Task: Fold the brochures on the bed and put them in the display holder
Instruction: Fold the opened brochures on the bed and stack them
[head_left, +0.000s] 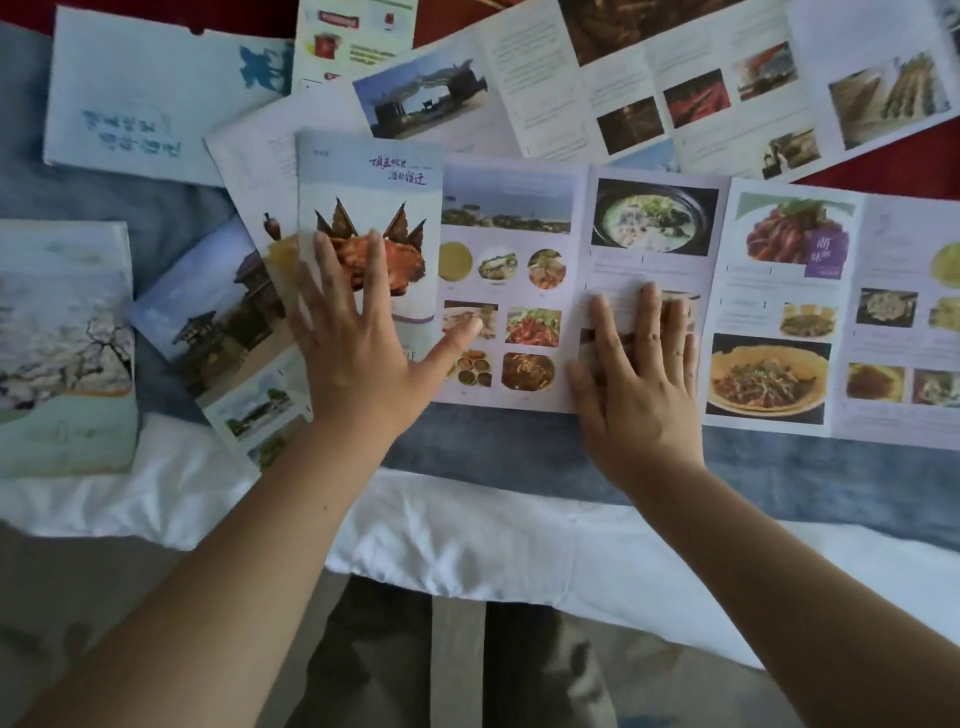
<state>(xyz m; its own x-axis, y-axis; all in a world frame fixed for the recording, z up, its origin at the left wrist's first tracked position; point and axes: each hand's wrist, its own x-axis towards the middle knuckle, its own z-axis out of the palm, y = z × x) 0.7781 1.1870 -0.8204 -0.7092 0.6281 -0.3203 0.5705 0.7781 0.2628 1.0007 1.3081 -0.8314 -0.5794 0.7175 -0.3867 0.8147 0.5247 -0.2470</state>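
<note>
— Two hands, doing what?
— Both flat, fingers straight, gripping nothing: left hand (358, 332) pressing the left-end cover panel of the food brochure (509, 218), right hand (639, 374) pressing a middle panel.
— And lying where?
— Across the bed (467, 525) (right-hand panels unfolded), among other brochures (727, 93) spread open.

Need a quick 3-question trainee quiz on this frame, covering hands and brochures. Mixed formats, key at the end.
1. True or false: the left hand lies flat, fingers spread, on the crab cover panel of the food brochure.
2. The right hand is: A) pinching a corner, B) flat on the food brochure's inner pages, C) raised off the paper.
3. On which side of the food brochure does the folded blossom-cover brochure lie?
Key: 1 true; 2 B; 3 the person's left.
</note>
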